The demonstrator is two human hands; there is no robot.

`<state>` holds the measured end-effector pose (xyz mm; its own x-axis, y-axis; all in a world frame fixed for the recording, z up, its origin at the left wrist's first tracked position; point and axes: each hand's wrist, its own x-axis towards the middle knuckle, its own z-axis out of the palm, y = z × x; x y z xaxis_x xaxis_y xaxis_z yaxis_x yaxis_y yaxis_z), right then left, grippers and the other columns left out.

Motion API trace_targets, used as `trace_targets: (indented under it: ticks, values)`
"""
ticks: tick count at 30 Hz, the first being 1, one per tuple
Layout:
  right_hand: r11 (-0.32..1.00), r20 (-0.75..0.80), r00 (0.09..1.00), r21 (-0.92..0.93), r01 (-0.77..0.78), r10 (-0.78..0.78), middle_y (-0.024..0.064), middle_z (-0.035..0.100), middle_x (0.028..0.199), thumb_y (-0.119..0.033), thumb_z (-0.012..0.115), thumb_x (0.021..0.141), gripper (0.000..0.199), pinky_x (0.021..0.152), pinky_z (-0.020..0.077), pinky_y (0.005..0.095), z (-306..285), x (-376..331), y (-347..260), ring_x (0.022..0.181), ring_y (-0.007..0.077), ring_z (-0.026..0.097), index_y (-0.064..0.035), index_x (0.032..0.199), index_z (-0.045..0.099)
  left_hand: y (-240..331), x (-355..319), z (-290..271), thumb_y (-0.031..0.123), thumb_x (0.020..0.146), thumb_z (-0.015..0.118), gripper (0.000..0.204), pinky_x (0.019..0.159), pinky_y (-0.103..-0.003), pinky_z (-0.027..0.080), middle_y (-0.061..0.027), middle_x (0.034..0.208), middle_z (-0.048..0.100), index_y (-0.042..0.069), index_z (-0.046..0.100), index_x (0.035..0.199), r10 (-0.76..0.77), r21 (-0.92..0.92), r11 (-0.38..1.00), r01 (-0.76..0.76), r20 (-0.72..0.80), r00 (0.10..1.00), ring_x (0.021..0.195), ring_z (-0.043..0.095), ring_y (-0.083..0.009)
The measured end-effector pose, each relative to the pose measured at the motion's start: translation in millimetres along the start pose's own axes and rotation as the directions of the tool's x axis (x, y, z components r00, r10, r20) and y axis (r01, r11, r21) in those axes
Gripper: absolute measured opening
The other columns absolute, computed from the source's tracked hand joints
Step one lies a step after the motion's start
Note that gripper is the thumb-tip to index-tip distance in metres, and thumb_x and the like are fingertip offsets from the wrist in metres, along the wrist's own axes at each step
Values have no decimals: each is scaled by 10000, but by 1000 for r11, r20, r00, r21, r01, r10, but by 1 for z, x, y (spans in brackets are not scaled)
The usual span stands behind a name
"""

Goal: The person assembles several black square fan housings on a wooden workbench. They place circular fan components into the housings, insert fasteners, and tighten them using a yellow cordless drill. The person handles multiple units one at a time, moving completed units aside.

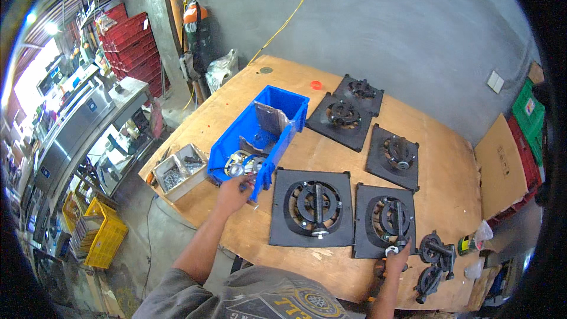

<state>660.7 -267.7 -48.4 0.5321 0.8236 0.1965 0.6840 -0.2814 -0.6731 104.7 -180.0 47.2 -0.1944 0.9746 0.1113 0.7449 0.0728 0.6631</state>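
My left hand [234, 192] reaches to the near end of a blue plastic bin [260, 133] and its fingers close around a small metal part at the bin's rim. The bin holds shiny round metal parts and a grey divider plate. My right hand [396, 259] rests at the near edge of a black square plate with a round fan-like frame [385, 220], holding a small tool with an orange handle against it. A second, larger black plate [312, 207] lies between my hands.
Three more black square plates [394, 155] lie farther back on the wooden table [440, 195]. Two loose black round frames [436, 263] sit at the near right. A grey tray of screws [180, 171] stands left of the bin. Crates and shelving line the left.
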Motion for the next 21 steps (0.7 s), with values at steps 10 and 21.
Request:
trace_targets:
  ticks: [10, 21]
  values:
    - [953, -120, 984, -257, -162, 135, 297, 445, 1377, -13, 721, 703, 835, 1082, 357, 426, 17, -10, 11, 1278, 422, 441, 59, 1427, 310, -23, 124, -26, 219, 826, 663, 278, 817, -433, 523, -191, 995, 688, 76, 680, 1063, 160, -50, 986, -157, 67, 985, 916, 661, -359]
    - [937, -447, 894, -326, -125, -36, 266, 493, 1331, -147, 633, 763, 651, 1103, 314, 456, 46, -150, -52, 1258, 406, 452, 37, 1357, 438, -79, 316, 109, 95, 834, 569, 310, 903, -477, 517, -178, 1153, 660, 110, 673, 1125, 32, 508, 805, -306, 478, 878, 1074, 635, -355]
